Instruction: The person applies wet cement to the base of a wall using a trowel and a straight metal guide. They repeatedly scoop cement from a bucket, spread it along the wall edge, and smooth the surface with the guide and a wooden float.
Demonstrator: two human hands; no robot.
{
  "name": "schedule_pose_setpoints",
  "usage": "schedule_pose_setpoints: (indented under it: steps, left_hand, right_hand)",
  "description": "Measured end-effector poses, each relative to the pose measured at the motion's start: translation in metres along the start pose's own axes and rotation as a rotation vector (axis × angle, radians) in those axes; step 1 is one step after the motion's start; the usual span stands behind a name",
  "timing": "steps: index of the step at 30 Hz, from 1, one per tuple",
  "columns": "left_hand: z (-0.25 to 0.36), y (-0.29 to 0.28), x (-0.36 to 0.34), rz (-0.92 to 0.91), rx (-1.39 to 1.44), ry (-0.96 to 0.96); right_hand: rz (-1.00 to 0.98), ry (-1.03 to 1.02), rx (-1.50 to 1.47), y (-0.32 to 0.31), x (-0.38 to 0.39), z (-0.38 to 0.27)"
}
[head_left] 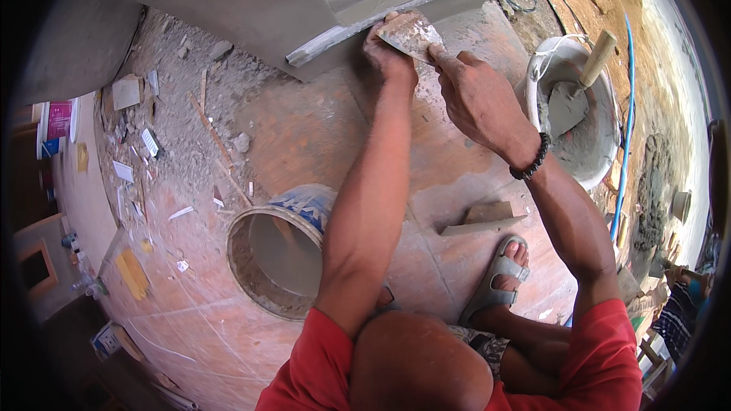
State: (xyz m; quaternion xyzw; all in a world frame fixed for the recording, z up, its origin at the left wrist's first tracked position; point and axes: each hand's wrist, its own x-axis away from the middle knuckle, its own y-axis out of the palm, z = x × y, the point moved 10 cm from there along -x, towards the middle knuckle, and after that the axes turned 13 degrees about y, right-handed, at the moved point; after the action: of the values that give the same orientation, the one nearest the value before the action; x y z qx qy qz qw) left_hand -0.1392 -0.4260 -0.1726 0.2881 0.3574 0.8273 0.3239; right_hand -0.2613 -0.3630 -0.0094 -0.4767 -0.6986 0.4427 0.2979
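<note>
My right hand is closed around a putty knife with a wide blade smeared with mortar. Its blade lies over the fingers of my left hand. That hand is curled close to a long pale strip, which runs along the lower edge of a grey plastered surface. The blade hides most of the left fingers, so what they hold does not show. A dark beaded bracelet circles my right wrist.
To the right, a mortar-coated bucket holds a trowel with a wooden handle. Another bucket with grey liquid stands near my left arm. Tile offcuts lie by my foot, rubble at left, and a blue hose at right.
</note>
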Motion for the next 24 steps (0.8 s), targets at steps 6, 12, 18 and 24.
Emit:
schedule_pose_setpoints:
  steps: [6, 12, 18, 24]
  left_hand:
    - [0.022, 0.013, 0.008, -0.126, -0.515, 0.233]
    - [0.021, 0.014, 0.009, -0.124, -0.507, 0.219]
    - [0.021, 0.011, 0.008, -0.116, -0.511, 0.205]
    - [0.024, 0.013, 0.008, -0.128, -0.502, 0.231]
  right_hand:
    - [0.191, 0.059, 0.024, -0.030, -0.019, 0.036]
    - [0.166, 0.069, 0.084, -0.017, -0.046, 0.054]
    - [0.043, -0.031, 0.085, -0.026, -0.037, 0.045]
    - [0.090, -0.025, 0.054, -0.039, -0.026, 0.045]
